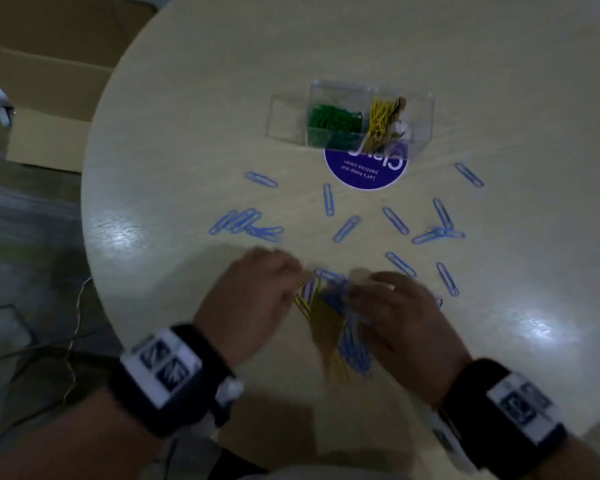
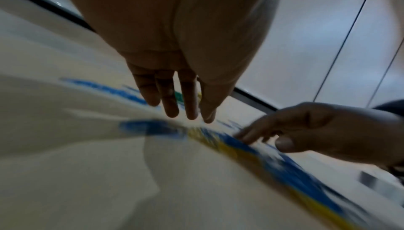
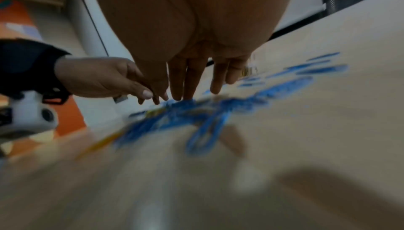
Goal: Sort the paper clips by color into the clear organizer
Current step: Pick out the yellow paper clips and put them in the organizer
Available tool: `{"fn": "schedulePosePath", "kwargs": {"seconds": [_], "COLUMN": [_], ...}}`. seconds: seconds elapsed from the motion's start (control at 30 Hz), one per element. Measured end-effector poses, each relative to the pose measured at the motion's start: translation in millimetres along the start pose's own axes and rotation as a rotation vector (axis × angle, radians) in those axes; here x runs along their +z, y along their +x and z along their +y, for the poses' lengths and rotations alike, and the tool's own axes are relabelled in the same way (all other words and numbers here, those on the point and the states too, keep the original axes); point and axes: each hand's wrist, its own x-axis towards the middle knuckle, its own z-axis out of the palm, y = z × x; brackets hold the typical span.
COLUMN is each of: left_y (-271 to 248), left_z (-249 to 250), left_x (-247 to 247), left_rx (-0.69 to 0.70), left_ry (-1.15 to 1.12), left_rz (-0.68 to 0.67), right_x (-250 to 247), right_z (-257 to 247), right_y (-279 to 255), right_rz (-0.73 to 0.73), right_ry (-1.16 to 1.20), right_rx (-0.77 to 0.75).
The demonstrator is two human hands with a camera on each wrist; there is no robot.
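While both sets of fingers point down at the table, the left hand [image 1: 253, 299] shows straight fingers [image 2: 169, 102] held close together, tips just over a blurred heap of blue and yellow clips [image 1: 333, 327]. The right hand [image 1: 395, 317] has its fingers [image 3: 181, 81] straight too, slightly spread, tips on or at the blue part of the heap (the blur hides whether any clip is pinched). Loose blue clips [image 1: 347, 228] lie scattered over the round table [image 1: 194, 98] beyond the hands. Farther off stands the clear organizer [image 1: 284, 116], green clips [image 1: 333, 119] in one compartment, yellow clips [image 1: 381, 116] in the next, touching a round purple sticker [image 1: 364, 171]. A cardboard box [image 1: 49, 81] sits on the floor at the left.
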Motion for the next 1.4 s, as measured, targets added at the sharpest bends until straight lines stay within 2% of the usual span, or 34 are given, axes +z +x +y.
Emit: {"fn": "schedulePosePath", "kwargs": {"seconds": [0.07, 0.2, 0.33, 0.43, 0.5, 0.57, 0.63, 0.7, 0.77, 0.87, 0.97, 1.03, 1.1, 1.23, 1.4], "left_y": [-27, -43, -44, -49, -57, -67, -76, -83, -84, -78, -65, -54, -38, -4, 18], "left_z": [8, 8, 4, 4, 6, 10, 13, 17, 22, 28, 26, 17, 4, -14, -16], "left_x": [16, 22, 19, 11, 9, 11, 17, 23, 27, 28, 25, 22, 18, 10, 7], "left_rx": [-0.007, -0.045, -0.082, -0.119, -0.128, -0.101, -0.075, -0.071, -0.065, -0.068, -0.158, -0.263, -0.376, -0.513, -0.529], "left_ry": [0.087, 0.1, 0.055, 0.015, 0.037, 0.079, 0.092, 0.087, 0.093, 0.103, 0.095, 0.073, 0.037, 0.102, 0.045], "left_rz": [-0.082, -0.061, 0.016, 0.155, 0.205, 0.16, 0.077, 0.035, 0.021, 0.053, 0.148, 0.23, 0.287, 0.208, 0.178], "right_x": [8, 4, -7, -12, -9, -3, -2, -3, -7, -15, -13, -5, 1, 0, -3], "right_z": [-4, 2, 2, -8, -18, -26, -25, -17, -10, -9, -24, -30, -29, -21, -31], "right_y": [-15, -9, -1, -10, -22, -38, -55, -67, -71, -70, -68, -69, -69, -65, -50], "right_rz": [-0.096, -0.151, -0.035, 0.121, 0.097, -0.01, -0.138, -0.205, -0.205, -0.063, 0.031, -0.017, -0.078, -0.073, 0.043], "right_ry": [-0.097, -0.219, -0.189, -0.113, -0.098, -0.131, -0.173, -0.216, -0.238, -0.19, -0.13, -0.128, -0.169, -0.263, -0.177], "right_rx": [0.041, 0.189, 0.224, 0.147, 0.07, 0.05, 0.105, 0.163, 0.229, 0.278, 0.147, 0.112, 0.146, 0.204, 0.265]}}
